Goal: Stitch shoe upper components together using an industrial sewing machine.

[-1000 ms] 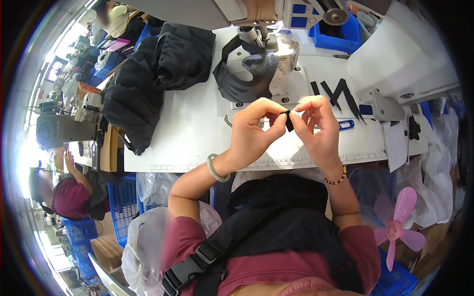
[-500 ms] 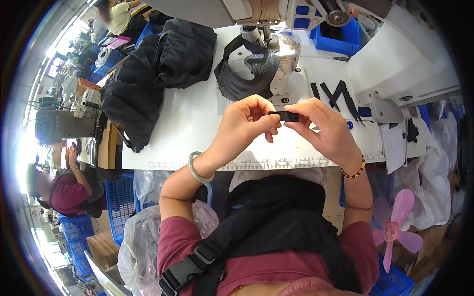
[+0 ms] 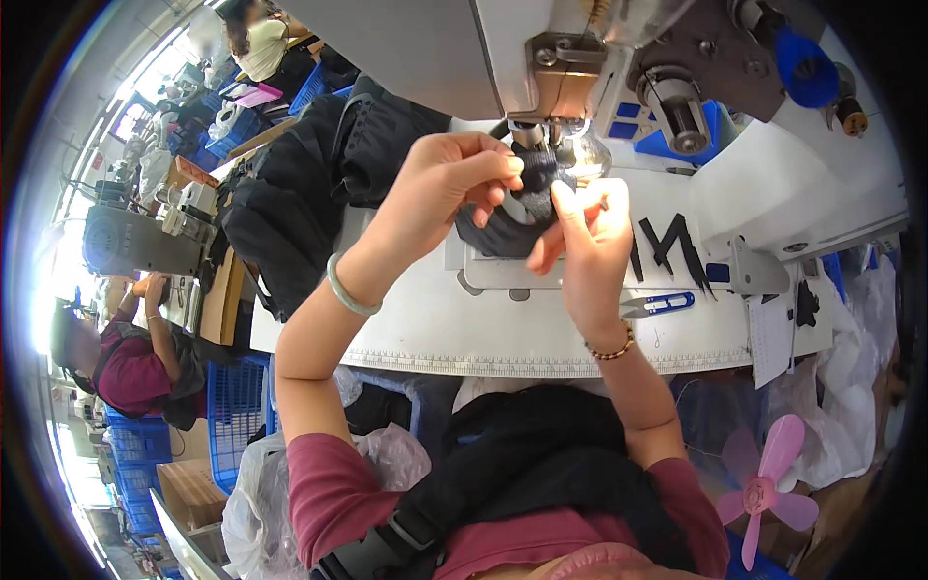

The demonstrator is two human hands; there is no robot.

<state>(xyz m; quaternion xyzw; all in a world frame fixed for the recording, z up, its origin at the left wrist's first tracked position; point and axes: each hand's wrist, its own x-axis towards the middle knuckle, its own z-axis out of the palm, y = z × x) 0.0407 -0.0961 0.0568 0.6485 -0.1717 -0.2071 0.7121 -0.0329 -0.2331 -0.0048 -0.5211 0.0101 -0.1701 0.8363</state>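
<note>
A sewing machine (image 3: pixel 561 87) stands in front of me, its lit needle area above both hands. Beneath it lies a curved black fabric piece (image 3: pixel 493 235) on the machine bed. My left hand (image 3: pixel 449 184) pinches a short black strip (image 3: pixel 538 162) close to the needle, with the fingertips together. On the strip's other side, my right hand (image 3: pixel 592 232) has its thumb raised against the strip's edge and its fingers curled below. The fingers partly cover where the strip meets the fabric piece.
Black bags (image 3: pixel 280 203) are heaped on the left of the table. To the right lie several loose black strips (image 3: pixel 677 249) and blue-handled thread snips (image 3: pixel 662 305). A blue bin (image 3: pixel 681 145) stands behind, and a pink fan (image 3: pixel 761 495) at lower right. Other people work at far left.
Both hands have moved forward and up to the needle area, carrying the black strip onto the fabric piece. The view has shifted closer to the machine, and the thread snips now show.
</note>
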